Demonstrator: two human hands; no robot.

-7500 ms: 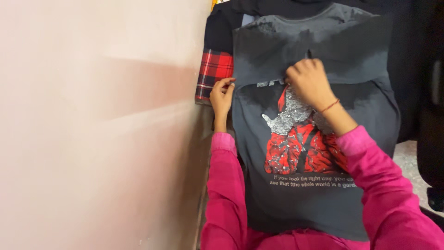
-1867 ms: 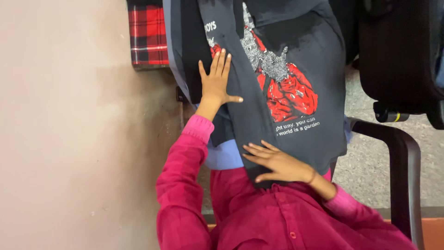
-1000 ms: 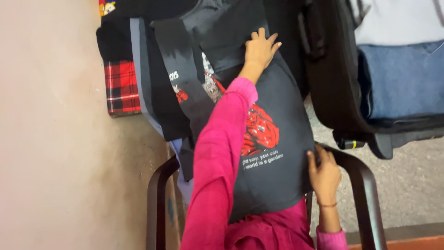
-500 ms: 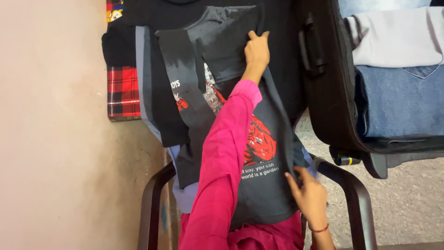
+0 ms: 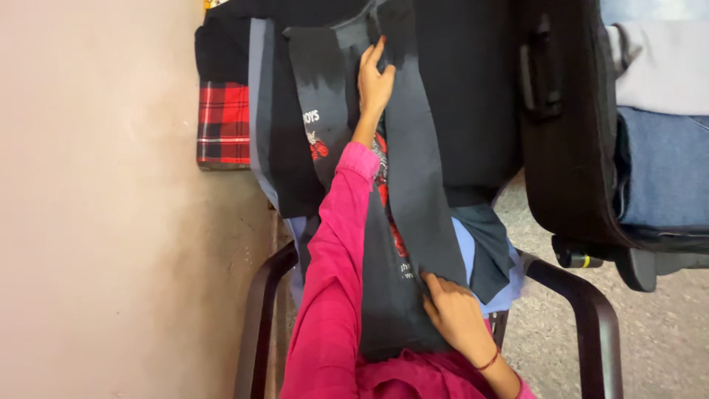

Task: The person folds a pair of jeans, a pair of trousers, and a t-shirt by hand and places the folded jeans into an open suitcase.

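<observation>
A dark grey T-shirt [image 5: 402, 295] with a red print lies lengthwise over a stack of clothes on a chair. Both of its sides are folded in toward the middle as long strips. My left hand [image 5: 374, 80], on a pink-sleeved arm, reaches far up and rests flat on the shirt near its collar end, between the two strips. My right hand [image 5: 456, 318], wearing a red thread bracelet, sits at the near end and grips the lower edge of the right folded strip [image 5: 413, 170].
A red plaid cloth [image 5: 221, 122] and a light blue garment [image 5: 464, 255] lie under the shirt. The chair's black armrests [image 5: 587, 314] curve on both sides. At right, an open black suitcase [image 5: 565, 125] holds folded jeans [image 5: 661, 166]. A beige wall [image 5: 96, 207] stands at left.
My right hand has carried the shirt's right side over onto the middle, covering most of the red print. My left hand has slid a little farther up the shirt.
</observation>
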